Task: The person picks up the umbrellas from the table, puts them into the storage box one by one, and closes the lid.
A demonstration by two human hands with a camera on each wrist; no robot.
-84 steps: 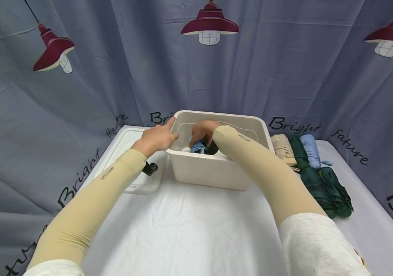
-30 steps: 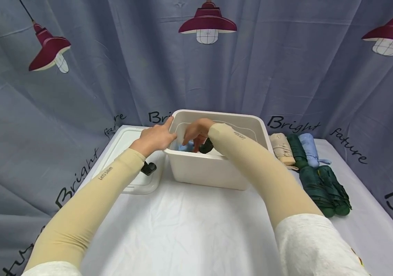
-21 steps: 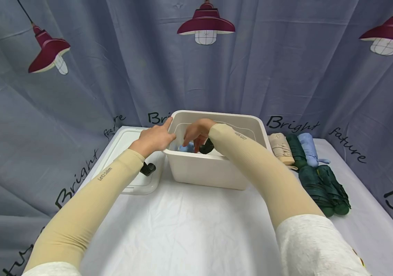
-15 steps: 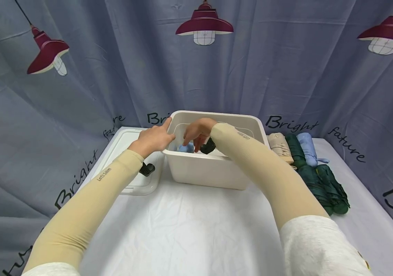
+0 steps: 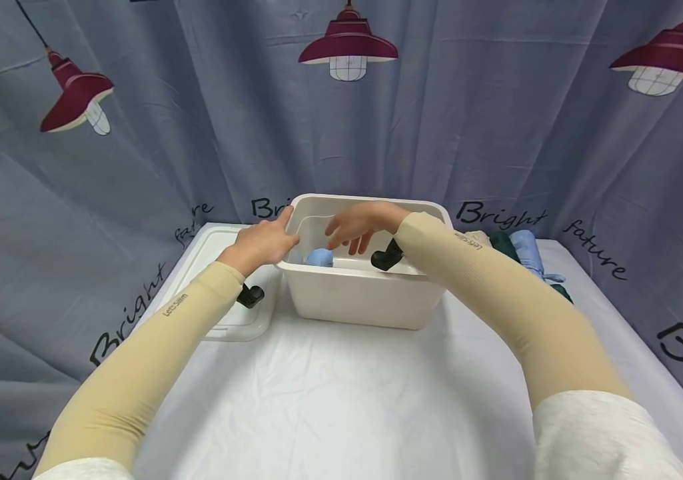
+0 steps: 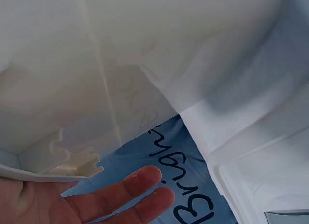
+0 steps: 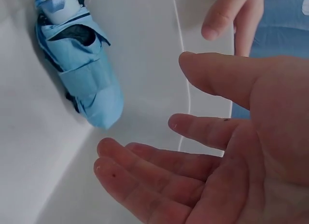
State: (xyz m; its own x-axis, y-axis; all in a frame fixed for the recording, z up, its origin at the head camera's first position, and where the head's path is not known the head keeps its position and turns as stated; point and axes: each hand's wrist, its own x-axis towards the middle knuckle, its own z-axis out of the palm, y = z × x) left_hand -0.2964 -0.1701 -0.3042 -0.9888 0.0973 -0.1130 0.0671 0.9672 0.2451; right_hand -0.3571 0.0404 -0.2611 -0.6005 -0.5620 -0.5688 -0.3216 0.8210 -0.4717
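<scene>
A light blue folded umbrella (image 7: 82,69) lies along the wall on the floor of a white plastic bin (image 5: 359,303), at its left end. In the head view only the rounded end of this umbrella (image 5: 320,258) shows. My right hand (image 5: 366,222) is over the bin, fingers spread, holding nothing and apart from the umbrella. My left hand (image 5: 262,243) rests on the bin's left rim, thumb on the inner side. Outside the wall, two of its fingers (image 6: 140,180) extend straight in the left wrist view.
Left of the bin, a white lid (image 5: 239,327) lies flat, partly under my left arm. To the right, rolled umbrellas lie on the white table, including a blue umbrella (image 5: 527,250) and a dark green umbrella (image 5: 504,245); my right arm hides others. A patterned curtain (image 5: 245,120) hangs behind.
My right hand has let go of the blue umbrella in the bin and moved up and right. The umbrella stays at the bin's left end. My left hand keeps its place on the rim.
</scene>
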